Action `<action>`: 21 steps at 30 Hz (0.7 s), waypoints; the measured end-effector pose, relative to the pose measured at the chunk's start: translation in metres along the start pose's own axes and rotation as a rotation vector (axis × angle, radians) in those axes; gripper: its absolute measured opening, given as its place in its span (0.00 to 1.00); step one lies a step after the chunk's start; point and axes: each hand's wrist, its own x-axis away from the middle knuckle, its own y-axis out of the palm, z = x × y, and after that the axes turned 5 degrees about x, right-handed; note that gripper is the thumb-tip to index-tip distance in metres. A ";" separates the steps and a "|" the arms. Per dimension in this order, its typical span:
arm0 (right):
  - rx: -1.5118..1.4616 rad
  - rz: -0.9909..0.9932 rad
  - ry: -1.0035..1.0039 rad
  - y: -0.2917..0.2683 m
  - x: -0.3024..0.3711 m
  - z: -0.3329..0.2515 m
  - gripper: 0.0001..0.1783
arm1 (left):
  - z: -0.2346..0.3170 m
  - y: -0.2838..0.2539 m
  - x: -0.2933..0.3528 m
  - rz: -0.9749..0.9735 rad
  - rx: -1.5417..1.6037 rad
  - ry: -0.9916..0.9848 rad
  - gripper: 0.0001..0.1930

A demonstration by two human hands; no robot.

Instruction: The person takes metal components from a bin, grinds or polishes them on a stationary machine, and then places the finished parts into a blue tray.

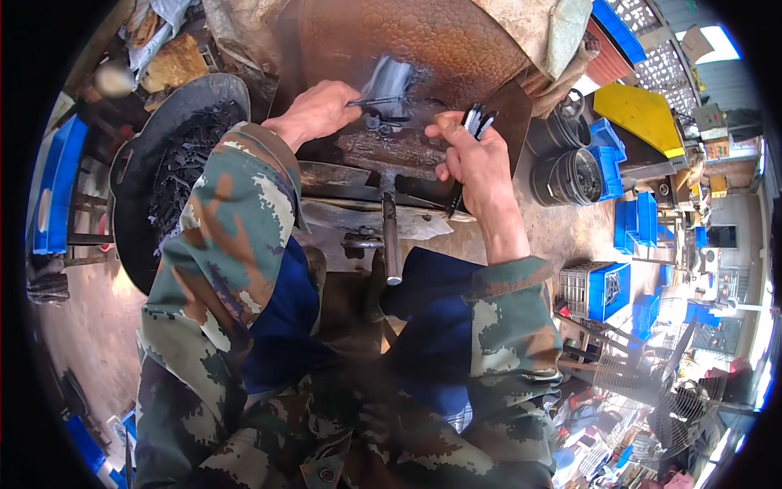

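My left hand [322, 110] pinches the end of a thin dark metal strip [376, 101], which reaches right across the front of a pale, blurred wheel-like surface [389, 80]. Whether the strip touches that surface I cannot tell. In my right hand [482, 163], closed and raised to the right of it, is a bundle of thin dark strips [476, 121]. Their ends stick out above the fingers and below the palm. Between the hands lies a worn, rusty metal rest [366, 151], with a metal bar [391, 236] pointing from it toward me.
On the left stands a large black basin [130, 204] holding many dark metal pieces [189, 167]. A brown, crusted metal guard [358, 37] rises behind the work spot. Black buckets [562, 179], blue crates [607, 285] and a fan [660, 383] stand to the right.
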 end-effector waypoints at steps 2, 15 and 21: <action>-0.189 0.028 0.009 0.001 -0.007 0.001 0.12 | 0.002 -0.002 -0.002 0.083 -0.064 -0.014 0.13; -0.346 0.121 -0.213 0.026 -0.018 0.008 0.09 | 0.076 -0.005 0.022 -0.182 0.936 -0.004 0.15; -0.253 0.196 -0.234 0.027 -0.014 0.005 0.10 | 0.047 -0.012 0.012 -0.034 0.871 -0.033 0.16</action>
